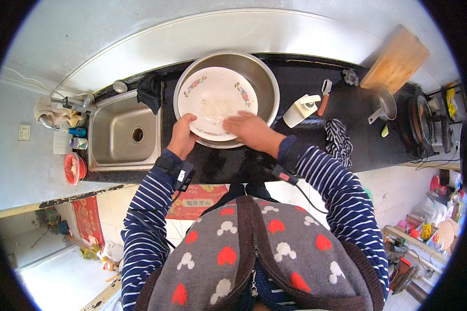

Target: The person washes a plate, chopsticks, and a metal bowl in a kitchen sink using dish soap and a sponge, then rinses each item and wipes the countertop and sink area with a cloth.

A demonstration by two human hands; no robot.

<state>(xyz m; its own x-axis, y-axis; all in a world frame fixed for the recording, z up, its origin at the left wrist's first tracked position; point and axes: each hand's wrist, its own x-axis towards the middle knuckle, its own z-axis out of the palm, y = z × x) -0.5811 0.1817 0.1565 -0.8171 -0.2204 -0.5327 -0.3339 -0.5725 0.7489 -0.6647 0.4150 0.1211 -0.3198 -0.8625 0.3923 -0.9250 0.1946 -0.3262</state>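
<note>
Grey heart-patterned knit vest [207, 233] foremost, my left hand [182, 137] grips a round white floral dish [218, 96] over a silver metal basin [266, 80]; my flattened right hand [252, 132] seemingly rubs it; next strokes need steadiness.

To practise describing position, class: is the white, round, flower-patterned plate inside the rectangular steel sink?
No: the plate is over the round steel basin, to the right of the sink.

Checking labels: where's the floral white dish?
In the head view, upper middle, the floral white dish is over the steel basin, between the sink on the left and pump bottle on the right; the left hand holds its rim.
</note>
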